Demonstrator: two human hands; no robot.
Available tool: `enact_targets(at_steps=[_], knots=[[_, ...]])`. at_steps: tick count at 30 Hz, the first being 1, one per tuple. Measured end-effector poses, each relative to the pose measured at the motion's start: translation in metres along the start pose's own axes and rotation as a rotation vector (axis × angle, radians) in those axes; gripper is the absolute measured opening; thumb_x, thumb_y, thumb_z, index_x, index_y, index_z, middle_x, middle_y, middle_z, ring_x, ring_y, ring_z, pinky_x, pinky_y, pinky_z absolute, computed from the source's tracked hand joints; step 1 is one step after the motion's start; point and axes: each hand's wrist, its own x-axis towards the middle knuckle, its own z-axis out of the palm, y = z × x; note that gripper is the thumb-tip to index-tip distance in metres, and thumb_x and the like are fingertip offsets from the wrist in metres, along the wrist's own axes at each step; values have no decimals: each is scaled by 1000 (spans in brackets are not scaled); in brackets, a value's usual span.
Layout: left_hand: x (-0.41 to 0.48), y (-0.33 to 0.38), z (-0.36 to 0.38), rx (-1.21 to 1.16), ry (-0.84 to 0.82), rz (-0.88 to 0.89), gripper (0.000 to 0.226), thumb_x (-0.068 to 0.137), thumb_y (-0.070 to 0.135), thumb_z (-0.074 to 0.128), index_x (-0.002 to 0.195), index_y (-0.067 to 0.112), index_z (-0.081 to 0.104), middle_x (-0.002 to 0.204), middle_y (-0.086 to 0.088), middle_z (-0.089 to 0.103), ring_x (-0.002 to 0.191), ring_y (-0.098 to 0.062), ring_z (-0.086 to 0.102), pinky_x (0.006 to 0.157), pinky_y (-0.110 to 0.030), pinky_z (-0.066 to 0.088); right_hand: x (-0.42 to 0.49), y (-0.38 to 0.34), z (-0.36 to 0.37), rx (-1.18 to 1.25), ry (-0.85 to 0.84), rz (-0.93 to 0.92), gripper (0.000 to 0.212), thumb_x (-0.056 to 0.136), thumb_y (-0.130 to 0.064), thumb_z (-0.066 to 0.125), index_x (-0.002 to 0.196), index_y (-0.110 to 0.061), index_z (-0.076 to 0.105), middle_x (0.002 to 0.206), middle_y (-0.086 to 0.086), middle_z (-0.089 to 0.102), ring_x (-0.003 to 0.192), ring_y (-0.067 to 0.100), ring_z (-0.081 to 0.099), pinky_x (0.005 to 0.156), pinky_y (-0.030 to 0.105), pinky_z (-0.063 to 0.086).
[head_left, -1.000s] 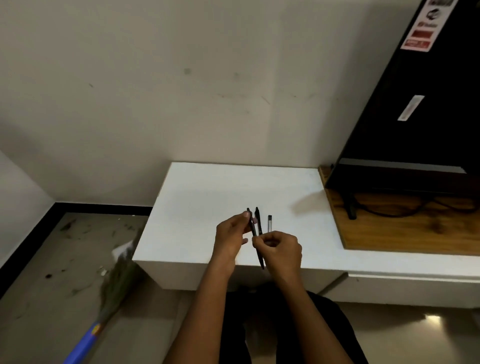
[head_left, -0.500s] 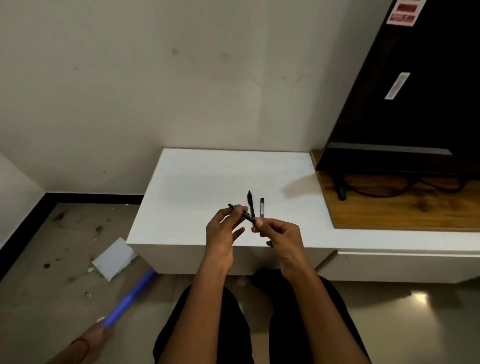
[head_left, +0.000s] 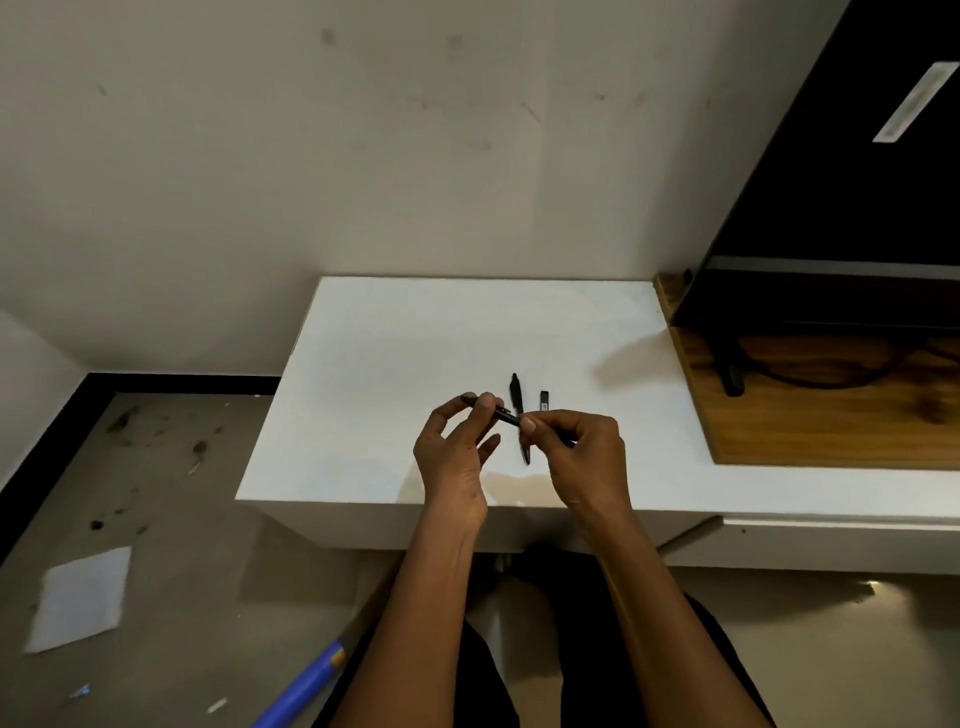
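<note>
A thin black pen is held almost level just above the white table. My left hand pinches its left part between thumb and fingertips. My right hand pinches its right end with curled fingers. Behind the held pen a second black pen lies on the table pointing away from me, its near tip showing between my hands. A short dark pen part lies just right of it, partly hidden by my right hand.
A dark TV stands on a wooden board at the right, with a black cable. On the floor at the left lie a white sheet, scattered dirt and a blue broom handle.
The held pen has turned from upright to nearly level between my hands. The camera has tilted down, and the broom handle and white sheet have shifted on the floor.
</note>
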Motion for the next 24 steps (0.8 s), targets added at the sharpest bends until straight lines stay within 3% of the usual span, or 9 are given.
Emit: enact_targets(at_steps=[3,6,12,16,21,24], knots=[[3,-3,5,95,-39,103,17,91,22,71,108,20,70,94,-6,80,92,-20,77,74,-31,59,5,3,-2,17,15,0,7,87,-20,76,85,-26,81,78,-23,72,81,-14,65,66,0,43],[6,-3,2,99,-75,115,24,97,33,62,112,17,72,104,-7,79,99,-18,75,79,-33,58,7,5,-6,48,-17,48,13,85,-18,78,98,-22,81,89,-14,75,87,-3,68,75,11,46],[15,1,-4,111,-58,116,15,93,27,69,100,14,72,98,-7,80,98,-20,76,79,-35,56,6,5,-7,-29,-116,29,15,90,-20,73,104,-20,80,84,-21,69,83,-7,63,70,7,41],[18,-3,-4,98,-65,148,12,93,24,68,95,12,68,95,-7,80,95,-23,76,78,-36,58,6,3,-7,-61,-125,39,14,91,-22,71,101,-19,81,92,-10,74,90,4,65,77,19,46],[19,-8,0,39,-111,192,14,96,22,65,93,9,61,92,-11,80,94,-29,76,77,-41,63,7,5,-6,-45,-92,75,11,89,-22,74,97,-22,82,77,-19,69,83,-5,62,71,16,43],[20,-12,0,6,-109,186,17,98,25,61,94,9,58,91,-14,79,93,-31,76,75,-42,63,8,9,-5,-73,-75,89,9,87,-23,76,93,-27,82,69,-24,67,82,-4,64,78,27,48]])
